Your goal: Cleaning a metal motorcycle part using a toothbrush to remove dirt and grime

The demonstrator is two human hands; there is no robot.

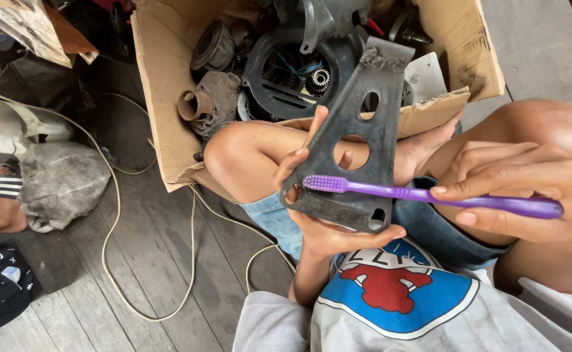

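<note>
Grimy dark metal bracket (357,140), three holes. My left hand (328,225) grips it; right hand (514,186) pinches purple toothbrush (423,194), bristles touching bracket.

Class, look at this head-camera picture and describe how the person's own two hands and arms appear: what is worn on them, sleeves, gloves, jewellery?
Both hands are bare: the left hand and the right hand wear no gloves, and no rings or watch show. Both forearms are uncovered. A pale grey short sleeve shows at the left arm.
</note>
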